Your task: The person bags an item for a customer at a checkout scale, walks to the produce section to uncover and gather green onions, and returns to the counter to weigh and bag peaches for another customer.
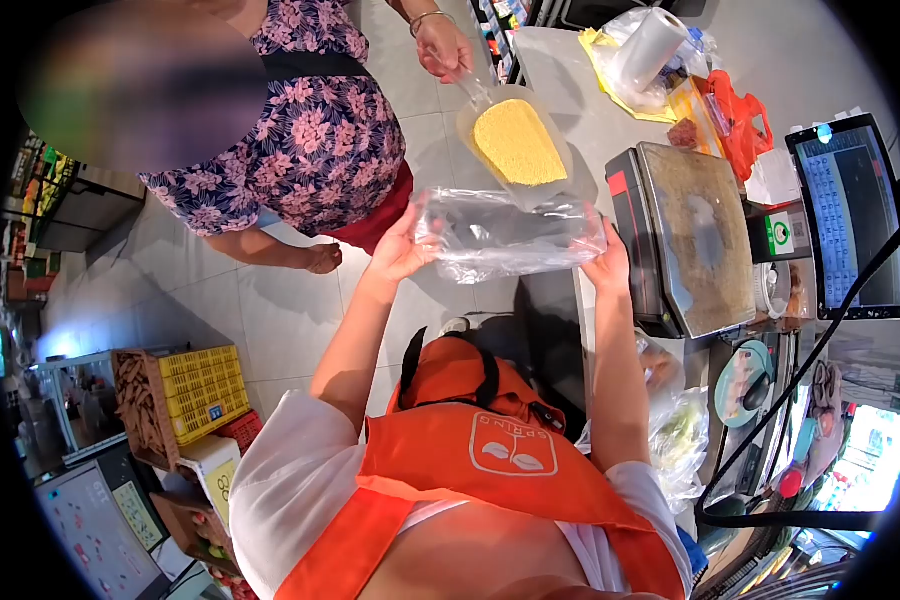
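Between my two hands a clear plastic bag (510,240) is stretched wide, its mouth facing away from me. My left hand (402,247) grips its left side and my right hand (608,258) grips its right side. Just beyond the bag's mouth is a clear scoop (467,92) loaded with fine yellow grain (518,143). Another person's hand (443,48) holds the scoop by its handle, tilted toward the bag. The bag looks empty. Whether the scoop's lip touches the bag is unclear.
A weighing scale (698,235) stands on the counter to my right, beside a monitor (850,215). Plastic bag roll (652,48) and red bag (738,120) lie at the counter's far end. The person in a floral top (315,130) stands opposite. Yellow crate (205,390) is at left.
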Motion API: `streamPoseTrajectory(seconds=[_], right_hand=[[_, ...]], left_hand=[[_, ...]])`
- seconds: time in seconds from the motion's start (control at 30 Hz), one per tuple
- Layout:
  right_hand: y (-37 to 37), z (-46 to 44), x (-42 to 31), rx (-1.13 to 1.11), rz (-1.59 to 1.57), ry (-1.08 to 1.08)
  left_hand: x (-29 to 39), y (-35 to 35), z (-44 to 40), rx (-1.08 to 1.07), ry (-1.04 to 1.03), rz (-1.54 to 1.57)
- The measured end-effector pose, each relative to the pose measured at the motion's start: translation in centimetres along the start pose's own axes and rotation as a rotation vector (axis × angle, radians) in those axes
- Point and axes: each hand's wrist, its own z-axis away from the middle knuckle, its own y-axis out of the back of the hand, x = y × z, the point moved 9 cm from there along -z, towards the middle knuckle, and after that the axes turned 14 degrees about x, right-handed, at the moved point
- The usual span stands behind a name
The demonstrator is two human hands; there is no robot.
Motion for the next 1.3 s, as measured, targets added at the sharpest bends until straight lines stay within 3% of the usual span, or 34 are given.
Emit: streamPoseTrajectory(seconds=[0.1, 0.13, 0.2, 0.27, 0.43, 0.73, 0.87, 1.17, 1.3], right_hand=[[-4.2, 1.3, -0.3, -0.403, -0.026, -0.043], [-4.9, 2.3, -0.7, -0.241, 0.010, -0.022], [-6.8, 3.2, -1.9, -0.252, -0.002, 0.006], [-8.3, 3.3, -2.8, -0.364, 0.003, -0.008], [-11.2, 2.5, -3.1, -0.393, -0.005, -0.034], [-12.1, 2.5, -3.7, -0.321, -0.069, -0.037], [-12.0, 2.3, -3.8, -0.402, -0.051, -0.048], [-11.2, 2.3, -3.8, -0.419, -0.016, -0.048], [-10.5, 2.2, -4.1, -0.374, 0.035, 0.003]], left_hand=[[-1.0, -3.8, 0.1, -0.014, 0.045, -0.251], [-0.8, -4.6, -0.1, 0.020, 0.015, -0.356], [0.1, -6.3, -0.3, 0.118, -0.051, -0.500], [0.7, -8.0, -0.2, 0.078, -0.041, -0.400], [2.6, -9.0, -1.5, 0.012, -0.059, -0.247], [3.8, -11.6, -1.1, -0.010, -0.125, -0.306], [3.8, -12.5, -1.0, -0.008, -0.149, -0.385], [3.7, -10.9, -2.4, -0.028, -0.065, -0.411], [3.6, -10.6, -2.6, 0.061, -0.084, -0.467]])
